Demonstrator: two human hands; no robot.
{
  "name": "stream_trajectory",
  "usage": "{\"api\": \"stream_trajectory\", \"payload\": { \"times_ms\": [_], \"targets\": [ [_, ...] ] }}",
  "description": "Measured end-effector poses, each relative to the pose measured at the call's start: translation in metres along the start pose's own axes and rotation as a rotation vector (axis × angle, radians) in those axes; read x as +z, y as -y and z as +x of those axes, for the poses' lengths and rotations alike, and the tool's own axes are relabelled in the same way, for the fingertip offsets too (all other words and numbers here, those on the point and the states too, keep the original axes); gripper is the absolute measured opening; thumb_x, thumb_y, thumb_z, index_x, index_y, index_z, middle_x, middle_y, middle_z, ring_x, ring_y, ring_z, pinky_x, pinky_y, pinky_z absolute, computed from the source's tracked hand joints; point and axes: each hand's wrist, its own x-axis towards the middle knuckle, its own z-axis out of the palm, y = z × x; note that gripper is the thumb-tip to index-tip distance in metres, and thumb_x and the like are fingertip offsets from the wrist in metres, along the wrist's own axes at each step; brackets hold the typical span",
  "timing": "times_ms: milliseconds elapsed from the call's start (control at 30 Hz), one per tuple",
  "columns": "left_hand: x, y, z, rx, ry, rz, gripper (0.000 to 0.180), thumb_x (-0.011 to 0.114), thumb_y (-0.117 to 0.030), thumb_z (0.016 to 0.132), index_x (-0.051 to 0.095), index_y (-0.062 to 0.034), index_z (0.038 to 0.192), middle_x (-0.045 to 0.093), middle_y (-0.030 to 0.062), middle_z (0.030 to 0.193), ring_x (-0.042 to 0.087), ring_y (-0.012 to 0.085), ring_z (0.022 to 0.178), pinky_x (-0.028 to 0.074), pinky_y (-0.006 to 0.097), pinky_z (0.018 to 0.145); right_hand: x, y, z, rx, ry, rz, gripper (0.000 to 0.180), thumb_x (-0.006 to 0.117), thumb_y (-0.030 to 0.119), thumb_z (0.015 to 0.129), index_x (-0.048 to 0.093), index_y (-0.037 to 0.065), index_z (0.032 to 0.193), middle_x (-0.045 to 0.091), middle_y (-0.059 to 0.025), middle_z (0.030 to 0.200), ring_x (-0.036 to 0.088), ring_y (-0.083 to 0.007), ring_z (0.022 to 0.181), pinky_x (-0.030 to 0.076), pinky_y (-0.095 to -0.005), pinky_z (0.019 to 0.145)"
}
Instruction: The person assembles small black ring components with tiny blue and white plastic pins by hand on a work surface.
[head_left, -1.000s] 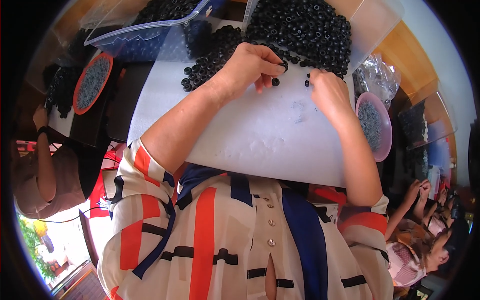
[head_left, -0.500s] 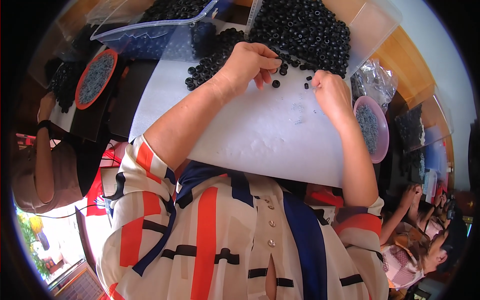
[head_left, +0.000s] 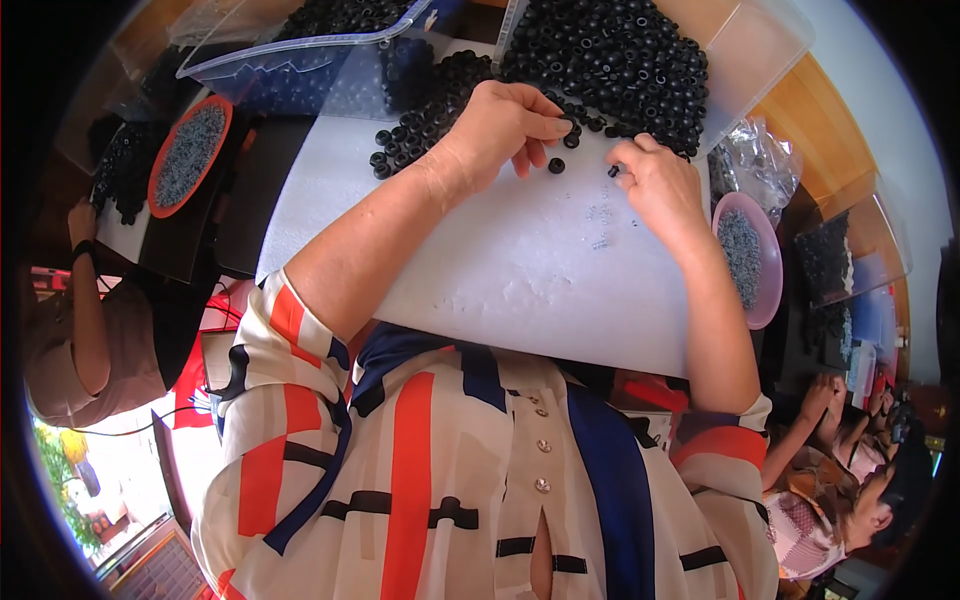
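My left hand (head_left: 505,128) rests on a white foam board (head_left: 520,265), its fingertips pinching a small black ring at the edge of a big heap of black rings (head_left: 610,55). One loose black ring (head_left: 556,166) lies just under those fingers. My right hand (head_left: 658,185) is a little to the right, thumb and forefinger pinched on a tiny dark part (head_left: 613,171). A few small silvery bits (head_left: 600,225) lie on the board below it.
A clear plastic tray (head_left: 320,70) sits at the upper left, a pink bowl of small grey parts (head_left: 745,255) at the right, a red-rimmed dish (head_left: 188,152) at the left. Other people sit at the left and lower right.
Both hands stayed at the heap's edge. The fingers of my left hand have shifted slightly toward the rings, and my right hand has drawn a little closer to the left.
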Motion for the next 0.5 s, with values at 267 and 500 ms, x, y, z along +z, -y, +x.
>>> {"api": "stream_trajectory", "payload": {
  "times_ms": [267, 500],
  "targets": [
    [0.0003, 0.0024, 0.0014, 0.004, -0.008, 0.013, 0.016, 0.07, -0.008, 0.085, 0.067, 0.0052, 0.091, 0.064, 0.0088, 0.075, 0.06, 0.0145, 0.059, 0.044, 0.026, 0.046, 0.0064, 0.0011, 0.0011, -0.137, -0.091, -0.065, 0.017, 0.064, 0.002, 0.077, 0.07, 0.011, 0.09, 0.064, -0.0085, 0.091, 0.065, -0.0271, 0.091, 0.049, -0.0421, 0.083],
    [-0.0016, 0.0005, 0.0005, 0.022, -0.006, -0.012, 0.016, 0.069, -0.009, 0.086, 0.065, 0.0055, 0.091, 0.064, 0.0087, 0.076, 0.061, 0.016, 0.06, 0.046, 0.027, 0.05, 0.0016, 0.005, 0.0079, -0.218, -0.083, -0.114, 0.014, 0.066, 0.002, 0.075, 0.069, 0.005, 0.088, 0.065, -0.0092, 0.091, 0.065, -0.0277, 0.089, 0.049, -0.0402, 0.081]
  ]
}}
